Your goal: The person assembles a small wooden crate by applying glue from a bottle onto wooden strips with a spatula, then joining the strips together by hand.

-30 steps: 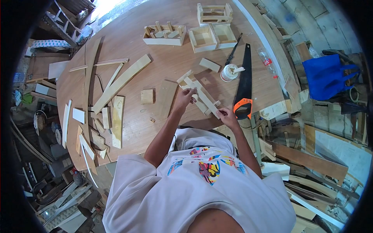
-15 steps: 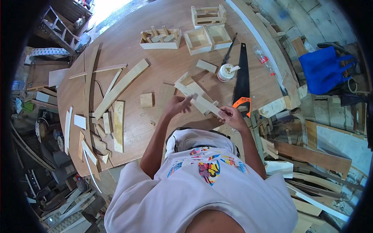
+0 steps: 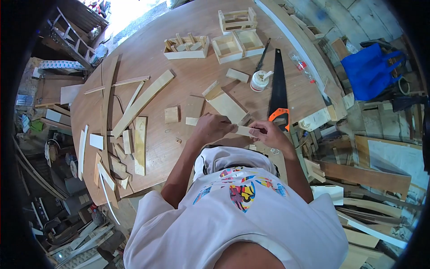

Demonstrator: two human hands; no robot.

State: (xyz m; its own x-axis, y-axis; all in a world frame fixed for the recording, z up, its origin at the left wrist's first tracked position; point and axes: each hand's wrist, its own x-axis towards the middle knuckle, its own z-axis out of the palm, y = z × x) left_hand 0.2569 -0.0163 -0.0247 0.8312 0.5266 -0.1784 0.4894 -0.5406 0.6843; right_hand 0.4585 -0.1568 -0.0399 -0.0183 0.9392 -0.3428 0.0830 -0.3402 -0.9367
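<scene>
A pale wooden strip [image 3: 243,130] lies level across the front of my body, with both hands on it. My left hand [image 3: 211,129] is closed over its left part, and the end sticks out past the knuckles. Near the other end, my right hand [image 3: 270,135] pinches the strip between thumb and fingers. Just beyond the hands, a partly built wooden box [image 3: 227,106] lies tilted on the table, its near end partly hidden. A flat wooden piece [image 3: 195,106] is left of it, and a small wooden block [image 3: 238,75] lies behind it.
On the round table [image 3: 156,101] stand a white open jar [image 3: 259,83] with a stick in it, a handsaw [image 3: 278,85] with orange handle, and several small wooden boxes [image 3: 186,54] at the back. Loose boards [image 3: 142,103] cover the left side. A blue bag [image 3: 369,74] hangs right.
My left hand, open beside the strip before, has closed on it. The strip has swung from slanting over the box to nearly crosswise, closer to my body.
</scene>
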